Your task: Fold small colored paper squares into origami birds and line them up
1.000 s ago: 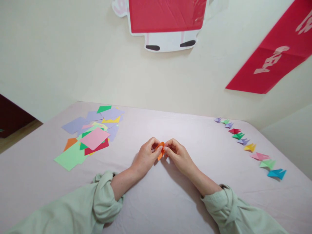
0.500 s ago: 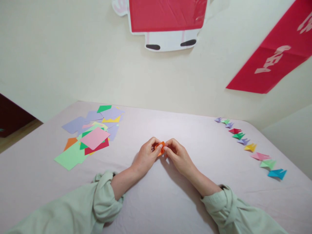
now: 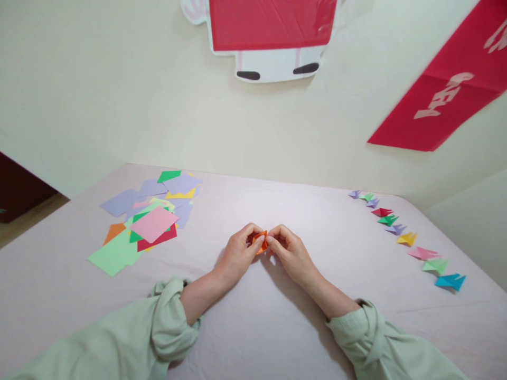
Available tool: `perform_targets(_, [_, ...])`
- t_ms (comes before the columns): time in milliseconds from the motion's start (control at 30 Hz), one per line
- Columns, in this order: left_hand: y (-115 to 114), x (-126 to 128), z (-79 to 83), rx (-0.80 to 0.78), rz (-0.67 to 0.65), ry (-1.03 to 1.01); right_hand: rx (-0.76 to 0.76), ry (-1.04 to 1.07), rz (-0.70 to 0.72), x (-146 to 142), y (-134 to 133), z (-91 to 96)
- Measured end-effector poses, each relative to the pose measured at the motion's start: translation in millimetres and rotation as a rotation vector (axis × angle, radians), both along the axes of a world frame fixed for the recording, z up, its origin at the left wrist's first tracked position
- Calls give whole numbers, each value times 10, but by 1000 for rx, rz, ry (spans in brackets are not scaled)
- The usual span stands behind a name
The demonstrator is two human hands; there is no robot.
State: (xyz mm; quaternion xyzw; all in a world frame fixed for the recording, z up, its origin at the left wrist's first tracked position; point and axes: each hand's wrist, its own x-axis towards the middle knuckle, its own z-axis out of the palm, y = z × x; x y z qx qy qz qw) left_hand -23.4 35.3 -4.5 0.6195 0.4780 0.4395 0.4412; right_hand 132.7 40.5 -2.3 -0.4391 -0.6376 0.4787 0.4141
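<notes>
A small folded orange paper [image 3: 262,241] is pinched between both of my hands at the middle of the pale pink table [image 3: 253,316]. My left hand [image 3: 237,252] grips it from the left with fingers curled. From the right, my right hand [image 3: 288,250] holds it with thumb and fingertips pressed together. Most of the orange paper is hidden by my fingers. Both forearms lie on the table in rolled pale green sleeves.
A loose pile of coloured paper squares [image 3: 148,219] lies at the left of the table. A curved row of several small folded paper figures [image 3: 400,232] runs along the right side. A cream wall with red banners [image 3: 443,89] rises behind the table.
The orange paper, which hung down between my fingertips a second ago, is now folded up smaller and tucked between them. My hands have stayed in place.
</notes>
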Motion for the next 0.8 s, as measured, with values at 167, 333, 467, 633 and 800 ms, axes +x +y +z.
perform_targets(167, [-10, 6, 3, -6, 7, -1, -1, -3, 1, -1, -7, 8])
perform_targets(333, [-23, 10, 15, 12, 6, 16, 8, -28, -2, -3, -8, 0])
perform_targets(467, [-21, 4, 14, 27, -3, 41, 20, -38, -1, 1, -5, -10])
perform_targets(633, [-19, 5, 2, 39, -16, 56, 33, -52, -18, -4, 2, -1])
perform_targets(800, [-25, 8, -5, 37, -38, 21, 17, -43, -26, -3, 7, -2])
